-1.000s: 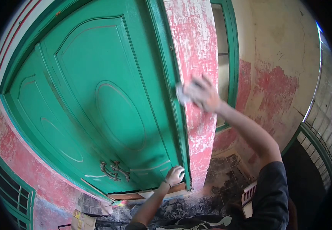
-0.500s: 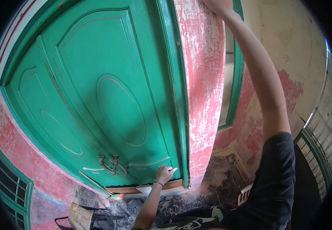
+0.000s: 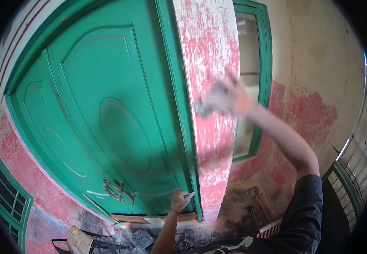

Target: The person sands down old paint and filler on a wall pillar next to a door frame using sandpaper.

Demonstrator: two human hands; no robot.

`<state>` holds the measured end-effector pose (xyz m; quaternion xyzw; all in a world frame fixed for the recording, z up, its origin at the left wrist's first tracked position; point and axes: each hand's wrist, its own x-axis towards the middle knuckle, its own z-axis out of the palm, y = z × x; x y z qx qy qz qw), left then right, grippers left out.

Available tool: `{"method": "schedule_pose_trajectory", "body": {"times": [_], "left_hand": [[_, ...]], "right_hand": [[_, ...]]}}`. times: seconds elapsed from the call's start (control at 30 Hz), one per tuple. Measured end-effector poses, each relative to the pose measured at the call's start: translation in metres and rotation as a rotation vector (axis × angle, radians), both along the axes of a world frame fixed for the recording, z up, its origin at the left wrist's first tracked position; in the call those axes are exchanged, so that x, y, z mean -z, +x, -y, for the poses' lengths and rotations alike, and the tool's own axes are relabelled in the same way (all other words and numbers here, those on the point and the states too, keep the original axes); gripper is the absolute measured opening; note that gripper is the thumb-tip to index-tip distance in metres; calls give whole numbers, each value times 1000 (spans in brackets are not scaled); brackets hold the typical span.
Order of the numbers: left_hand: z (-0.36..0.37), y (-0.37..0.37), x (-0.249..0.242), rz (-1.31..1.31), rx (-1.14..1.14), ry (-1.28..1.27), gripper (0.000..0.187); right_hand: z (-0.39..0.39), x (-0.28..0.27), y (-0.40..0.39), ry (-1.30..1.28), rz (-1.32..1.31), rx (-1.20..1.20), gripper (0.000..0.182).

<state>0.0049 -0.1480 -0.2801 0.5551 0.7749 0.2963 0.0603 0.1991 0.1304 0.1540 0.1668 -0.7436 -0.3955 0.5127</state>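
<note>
My right hand [image 3: 234, 99], blurred by motion, is in front of the pillar [image 3: 211, 148], whose pink and white paint is patchy and worn. Between its fingers is a small grey object [image 3: 203, 109], overlapping the pillar's left side; I cannot tell what kind it is. Lower down, my left hand [image 3: 181, 200] hangs in front of the green door [image 3: 124, 139] near the frame's lower right. Its thumb sticks out to the right, apart from the fingers, with nothing between them. A bracelet circles the left wrist.
Metal door handles [image 3: 119, 192] are left of my left hand. A window with a green frame [image 3: 263, 84] is right of the pillar. Below, a cardboard box [image 3: 80, 241] and a grey perforated block [image 3: 143, 238] are on the dusty tiled floor [image 3: 238, 207]. A metal gate [image 3: 344, 186] is at the right.
My right hand has come down from the pillar's top to its middle, bringing the grey object into view. The view has shifted slightly; my left hand stays low by the door, its thumb now farther from the fingers.
</note>
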Motion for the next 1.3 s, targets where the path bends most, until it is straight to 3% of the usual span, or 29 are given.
{"method": "schedule_pose_trajectory", "body": {"times": [0.07,0.13,0.17,0.2,0.3,0.33,0.47,0.53,0.57,0.63,0.7,0.77,0.83,0.9,0.97,1.03,1.07,1.1,1.13,1.2,1.3], "left_hand": [[-14,11,-8,51,-68,506,21],[-22,26,-36,-18,-105,564,20],[-28,33,-46,-26,-132,591,21],[-32,38,-54,-36,-155,614,21],[-46,60,-56,140,-154,669,21],[-47,65,-55,216,-163,705,20],[-28,65,-46,-3,-47,659,10],[-9,70,-58,-43,-49,600,15],[-4,70,-60,-20,-91,580,26],[-8,72,-64,52,-197,556,24],[-30,93,-84,132,-208,866,23],[-43,116,-101,118,-236,945,21],[-37,125,-69,106,-148,744,17],[-37,140,-55,204,-57,620,19],[-43,173,-58,335,-51,645,28],[-48,201,-40,487,-76,624,34],[-51,200,-25,447,-15,465,29],[-50,194,-8,404,50,296,26],[-44,194,5,359,115,118,22],[-64,227,3,366,190,262,32],[-97,278,-41,298,417,559,40]], "right_hand": [[-1,-112,10,-63,-181,157,40],[0,-217,21,-182,-215,363,40],[23,-250,27,-245,-270,230,35],[38,-271,28,-311,-325,98,34],[5,-268,-1,-89,-487,-58,35],[-11,-244,-8,-156,-435,-77,34],[-10,-75,12,-270,-224,-42,42],[-16,20,27,-355,-45,-60,54],[-23,68,34,-363,46,-45,62],[-20,164,50,-416,171,34,69],[-24,274,64,-451,308,124,70],[-7,395,79,-593,464,207,70],[29,493,98,-815,614,293,70],[72,528,128,-790,709,560,57],[84,615,136,-1777,404,208,39],[91,607,163,-2372,112,117,33],[98,599,179,-2662,-82,56,34],[103,585,192,-2560,-327,-112,39],[111,558,203,-2645,-552,-291,35],[108,548,225,-2643,-772,-388,27],[104,531,252,-2624,-987,-299,14]]}}
